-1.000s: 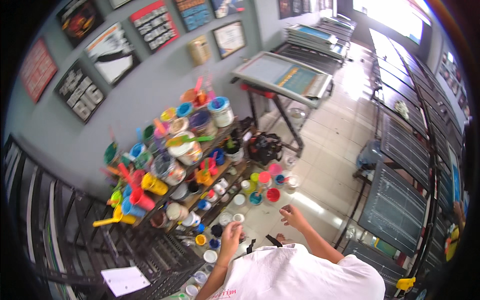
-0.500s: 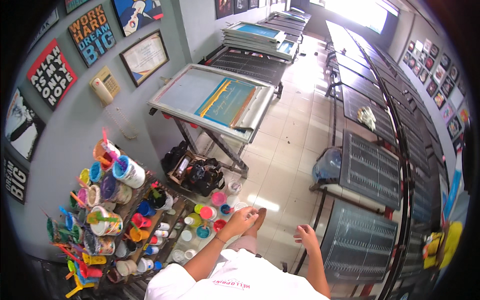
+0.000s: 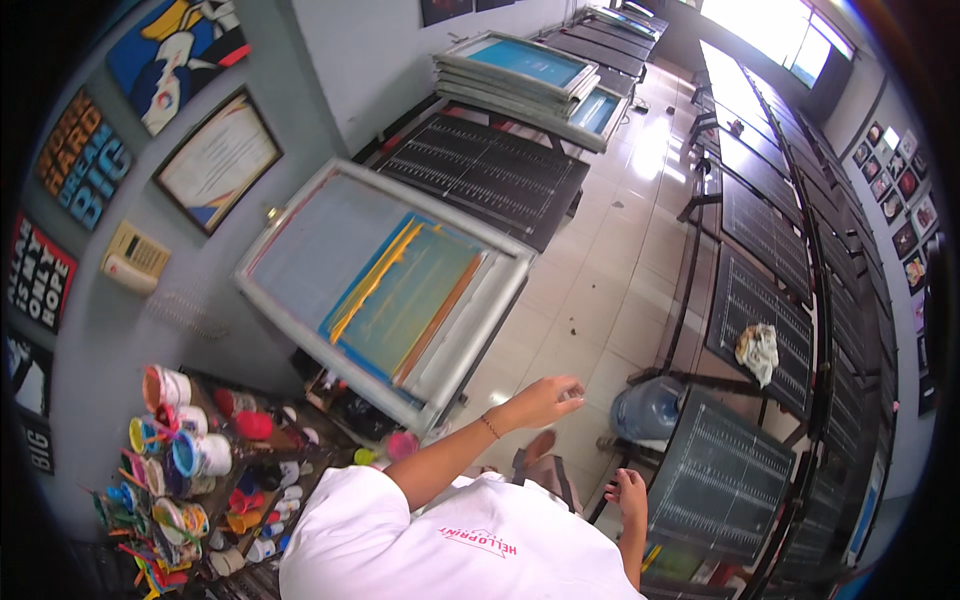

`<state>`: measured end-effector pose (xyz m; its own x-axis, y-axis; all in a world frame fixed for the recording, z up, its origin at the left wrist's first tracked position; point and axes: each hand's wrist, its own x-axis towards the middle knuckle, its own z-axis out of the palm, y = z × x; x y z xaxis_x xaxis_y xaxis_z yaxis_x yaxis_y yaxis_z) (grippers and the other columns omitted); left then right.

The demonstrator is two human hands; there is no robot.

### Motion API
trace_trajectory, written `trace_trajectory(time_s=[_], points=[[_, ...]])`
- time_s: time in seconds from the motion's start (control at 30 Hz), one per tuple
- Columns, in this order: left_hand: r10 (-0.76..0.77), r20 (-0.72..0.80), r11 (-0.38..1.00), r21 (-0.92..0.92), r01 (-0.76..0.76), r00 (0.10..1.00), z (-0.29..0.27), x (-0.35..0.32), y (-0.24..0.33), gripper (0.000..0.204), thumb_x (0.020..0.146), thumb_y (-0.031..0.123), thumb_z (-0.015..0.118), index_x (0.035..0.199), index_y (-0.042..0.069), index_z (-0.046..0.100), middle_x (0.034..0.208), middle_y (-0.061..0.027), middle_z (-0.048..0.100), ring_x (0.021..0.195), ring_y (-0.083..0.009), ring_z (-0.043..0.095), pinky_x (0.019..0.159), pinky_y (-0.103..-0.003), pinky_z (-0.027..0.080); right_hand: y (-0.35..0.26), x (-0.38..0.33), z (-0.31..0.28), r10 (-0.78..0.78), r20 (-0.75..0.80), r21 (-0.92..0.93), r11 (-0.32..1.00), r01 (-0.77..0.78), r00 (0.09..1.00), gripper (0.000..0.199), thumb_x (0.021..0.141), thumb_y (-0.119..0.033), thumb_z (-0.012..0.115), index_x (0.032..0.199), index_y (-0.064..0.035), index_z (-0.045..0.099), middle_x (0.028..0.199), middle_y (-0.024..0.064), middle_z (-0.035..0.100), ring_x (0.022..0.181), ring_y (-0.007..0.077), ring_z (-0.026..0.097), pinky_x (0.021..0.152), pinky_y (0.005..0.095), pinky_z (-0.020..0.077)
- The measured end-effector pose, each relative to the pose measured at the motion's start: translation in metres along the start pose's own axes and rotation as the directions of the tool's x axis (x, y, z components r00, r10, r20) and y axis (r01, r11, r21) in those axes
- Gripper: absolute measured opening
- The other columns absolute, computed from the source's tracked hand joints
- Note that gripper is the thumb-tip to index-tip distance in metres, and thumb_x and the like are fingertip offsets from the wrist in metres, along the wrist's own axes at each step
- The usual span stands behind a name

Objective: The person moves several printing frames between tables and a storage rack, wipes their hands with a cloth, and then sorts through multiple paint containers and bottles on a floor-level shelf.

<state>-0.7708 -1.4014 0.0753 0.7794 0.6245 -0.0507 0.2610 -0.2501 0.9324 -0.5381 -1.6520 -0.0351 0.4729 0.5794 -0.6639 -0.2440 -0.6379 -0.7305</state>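
My left hand (image 3: 545,402) is out in front of my body above the tiled floor, its fingers loosely bent and nothing seen in them. Nearest to it is a large screen-printing frame (image 3: 330,225), lying tilted on a stand at the left. Its blue mesh area (image 3: 405,300) carries streaks of yellow ink, with a brown-orange band along one side. Lower and further right hangs my right hand (image 3: 628,495), fingers loosely curled and apart, with nothing visible in it. It is beside a dark printing board (image 3: 720,480) with white ruled marks, not clearly touching it.
Paint tubs (image 3: 200,455) crowd a rack at the lower left. Stacked screens (image 3: 520,70) lie on a dark table beyond the near frame. A blue water jug (image 3: 648,408) stands under the right-hand row of boards, where a crumpled cloth (image 3: 757,352) lies. Tiled floor (image 3: 560,310) runs between.
I have moved forward, so the near screen frame appears larger and closer and the paint rack lower. My left hand has reached further out and right; the right hand stays low.
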Motion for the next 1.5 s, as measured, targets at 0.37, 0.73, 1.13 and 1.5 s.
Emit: trace_trajectory(time_s=[0.37, 0.73, 1.13, 1.5], points=[[-0.24, -0.322, 0.968, -0.153, 0.2, 0.916, -0.085, 0.23, -0.066, 0.03, 0.09, 0.024, 0.06, 0.11, 0.001, 0.061, 0.102, -0.0118, 0.067, 0.088, -0.0201, 0.064, 0.077, -0.033, 0.051, -0.336, 0.298, 0.001, -0.223, 0.203, -0.046, 0.97, 0.237, 0.953, 0.034, 0.094, -0.031, 0.054, 0.11, -0.0011, 0.055, 0.099, 0.0101, 0.061, 0.078, 0.0195, 0.063, 0.064, 0.0322, 0.0527], [-0.44, -0.672, 0.844, -0.536, 0.019, 0.596, -0.257, 0.452, -0.12, 0.026, 0.096, 0.024, 0.053, 0.113, 0.006, 0.058, 0.099, -0.0039, 0.063, 0.083, -0.0114, 0.062, 0.069, -0.025, 0.051, -0.697, 0.509, 0.125, -0.464, 0.5, -0.166, 0.777, 0.607, 0.731, 0.041, 0.096, -0.035, 0.051, 0.115, 0.0021, 0.054, 0.103, 0.0118, 0.062, 0.085, 0.0195, 0.063, 0.07, 0.0316, 0.0516], [-0.374, -0.914, 0.894, -0.4, -0.201, 0.154, -0.448, 0.645, -0.166, 0.055, 0.098, 0.043, 0.044, 0.124, -0.006, 0.05, 0.121, -0.0095, 0.056, 0.114, -0.0182, 0.05, 0.099, -0.032, 0.037, -0.97, 0.721, 0.272, -0.652, 0.597, -0.289, 0.368, 0.884, 0.467, 0.042, 0.095, -0.039, 0.052, 0.103, 0.0014, 0.06, 0.085, 0.0113, 0.064, 0.078, 0.0176, 0.062, 0.07, 0.031, 0.0493], [-0.64, -0.76, 0.766, -0.621, -0.166, -0.109, -0.467, 0.683, -0.159, 0.073, 0.094, 0.057, 0.044, 0.133, -0.005, 0.047, 0.134, -0.0117, 0.05, 0.123, -0.0185, 0.044, 0.106, -0.03, 0.031, -1.096, 0.87, 0.434, -0.116, 0.893, -0.297, 0.574, 0.763, 0.435, 0.07, 0.089, -0.061, 0.05, 0.116, 0.0023, 0.061, 0.105, 0.0146, 0.064, 0.098, 0.0231, 0.059, 0.086, 0.0353, 0.0468]])
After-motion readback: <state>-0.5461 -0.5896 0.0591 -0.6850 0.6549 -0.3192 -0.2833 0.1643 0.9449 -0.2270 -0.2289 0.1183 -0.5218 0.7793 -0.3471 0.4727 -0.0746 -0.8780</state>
